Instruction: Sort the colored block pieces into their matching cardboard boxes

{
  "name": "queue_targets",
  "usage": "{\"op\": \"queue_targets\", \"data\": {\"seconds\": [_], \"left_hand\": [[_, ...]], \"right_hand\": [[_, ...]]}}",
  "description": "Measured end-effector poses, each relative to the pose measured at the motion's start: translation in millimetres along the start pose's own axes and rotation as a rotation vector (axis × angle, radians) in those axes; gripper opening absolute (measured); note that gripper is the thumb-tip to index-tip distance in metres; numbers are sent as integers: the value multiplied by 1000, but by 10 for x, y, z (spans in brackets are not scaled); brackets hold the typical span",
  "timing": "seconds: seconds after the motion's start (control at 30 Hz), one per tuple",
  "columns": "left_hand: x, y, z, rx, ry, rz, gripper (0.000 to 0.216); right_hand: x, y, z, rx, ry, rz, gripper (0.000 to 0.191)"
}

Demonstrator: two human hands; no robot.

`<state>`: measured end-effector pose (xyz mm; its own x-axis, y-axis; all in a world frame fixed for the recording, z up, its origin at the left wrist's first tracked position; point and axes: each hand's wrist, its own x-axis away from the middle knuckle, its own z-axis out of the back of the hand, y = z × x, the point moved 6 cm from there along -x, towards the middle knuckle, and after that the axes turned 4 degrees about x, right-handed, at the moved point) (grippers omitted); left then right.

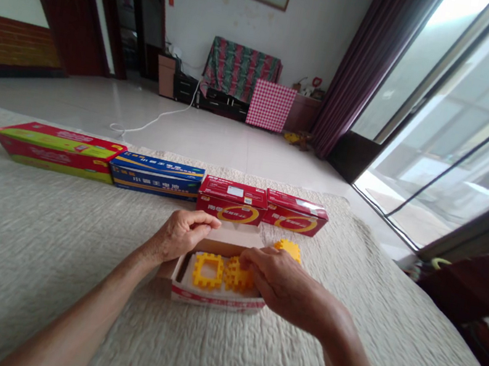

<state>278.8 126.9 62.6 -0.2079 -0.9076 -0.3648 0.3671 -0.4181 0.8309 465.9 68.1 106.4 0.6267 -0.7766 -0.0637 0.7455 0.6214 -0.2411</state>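
A small open cardboard box [216, 298] lies on the quilted cloth in front of me. Inside it sit yellow plastic interlocking pieces: a square frame piece [208, 269] at the left and another piece [236, 275] beside it. My left hand [182, 234] grips the box's raised back flap, fingers curled over its edge. My right hand [278, 279] reaches into the box, fingertips pinched on the second yellow piece. Just beyond my right hand, a further yellow piece [290, 249] rests on the cloth.
Along the far side stands a row of cartons: a long red and green one [57, 150], a blue one [156, 176], and two red ones [232, 201] [296, 213]. Beige quilted cloth [27, 247] covers the surface. To the right are dark wooden furniture and glass doors.
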Motion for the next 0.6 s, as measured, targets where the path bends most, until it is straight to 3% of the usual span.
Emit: {"op": "queue_targets", "data": {"seconds": [0.2, 0.37, 0.5, 0.6], "left_hand": [[-3, 16, 2, -16, -4, -10, 24], [-8, 12, 12, -36, 1, -9, 25], [-9, 2, 10, -41, -3, -21, 25], [-4, -2, 7, -56, -7, -28, 24]], "right_hand": [[31, 53, 186, -59, 32, -45, 23], [183, 622, 416, 13, 200, -181, 28], [224, 1166, 197, 61, 105, -311, 49], [167, 1341, -13, 53, 54, -311, 59]]}}
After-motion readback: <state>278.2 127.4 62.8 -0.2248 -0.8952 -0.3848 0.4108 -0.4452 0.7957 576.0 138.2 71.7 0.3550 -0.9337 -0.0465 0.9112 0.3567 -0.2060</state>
